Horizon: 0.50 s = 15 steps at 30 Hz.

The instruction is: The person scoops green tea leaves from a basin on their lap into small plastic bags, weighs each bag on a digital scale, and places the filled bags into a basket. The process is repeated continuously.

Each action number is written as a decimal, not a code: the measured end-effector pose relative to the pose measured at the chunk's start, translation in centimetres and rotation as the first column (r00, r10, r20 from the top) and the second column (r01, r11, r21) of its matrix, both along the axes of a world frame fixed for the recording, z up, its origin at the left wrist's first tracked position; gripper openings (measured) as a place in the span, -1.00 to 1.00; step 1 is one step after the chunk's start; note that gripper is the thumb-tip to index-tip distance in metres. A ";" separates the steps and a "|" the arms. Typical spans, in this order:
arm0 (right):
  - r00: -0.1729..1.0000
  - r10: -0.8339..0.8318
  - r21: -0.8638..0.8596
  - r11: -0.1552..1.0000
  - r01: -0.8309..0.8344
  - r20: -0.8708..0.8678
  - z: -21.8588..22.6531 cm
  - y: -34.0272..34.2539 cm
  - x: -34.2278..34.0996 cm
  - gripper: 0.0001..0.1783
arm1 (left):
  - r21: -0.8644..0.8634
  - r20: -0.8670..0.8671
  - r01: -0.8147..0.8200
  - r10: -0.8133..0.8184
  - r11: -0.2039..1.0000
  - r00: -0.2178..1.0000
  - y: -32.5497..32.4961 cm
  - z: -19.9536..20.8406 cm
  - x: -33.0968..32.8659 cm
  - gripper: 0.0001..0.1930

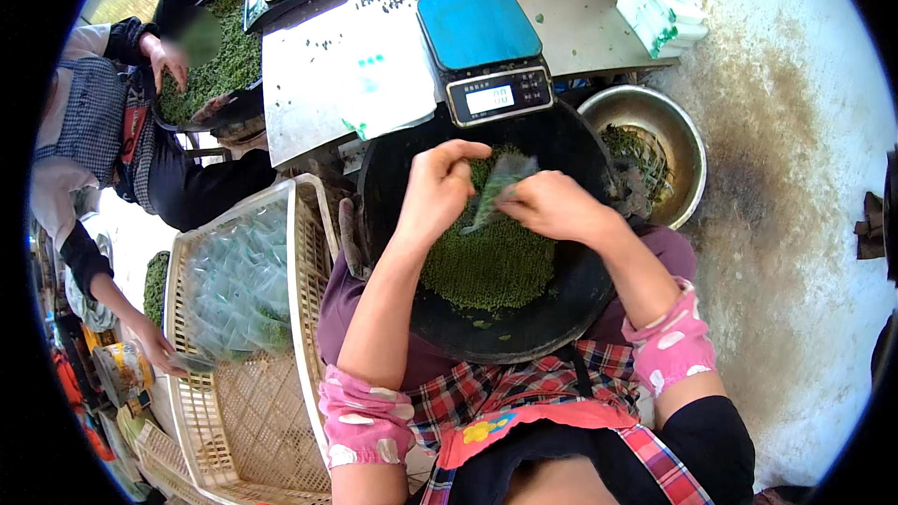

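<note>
1. Right hand [559, 208]: thumb and fingers pinch a small clear bag [505, 173] with green contents. The fingertips blur, so the exact hold is indistinct.
2. Left hand [438, 185]: fingers curl beside the bag, index finger pointing toward it. Whether it grasps anything cannot be told.
3. Bag position: centre of the frame, tilted, over a heap of small green pieces [491, 271] in a black pan [477, 341]. Hands and forearms cover parts of the pan.
4. Upper centre: a digital scale [479, 28] with a blue top stands on the table [580, 23].
5. Right of centre: a metal bowl [690, 154] is partly hidden by the pan.
6. Lower left: a plastic crate [311, 262] holds filled clear bags [234, 281]; overlap obscures their number.
7. Left edge: a co-worker [84, 136] is partly cut off by the dark lens border.
</note>
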State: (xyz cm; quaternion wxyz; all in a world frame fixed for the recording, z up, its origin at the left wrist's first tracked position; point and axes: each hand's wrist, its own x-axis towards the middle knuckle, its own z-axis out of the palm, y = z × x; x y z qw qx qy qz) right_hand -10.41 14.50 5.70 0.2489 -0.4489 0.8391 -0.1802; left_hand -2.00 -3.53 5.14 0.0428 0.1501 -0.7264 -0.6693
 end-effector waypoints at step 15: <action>0.859 -0.509 -0.615 0.659 0.434 0.060 -1.5 -2.1 -2.9 -0.76 | -0.249 -0.140 -0.039 0.004 0.968 0.990 -0.7 -1.6 -0.1 -0.73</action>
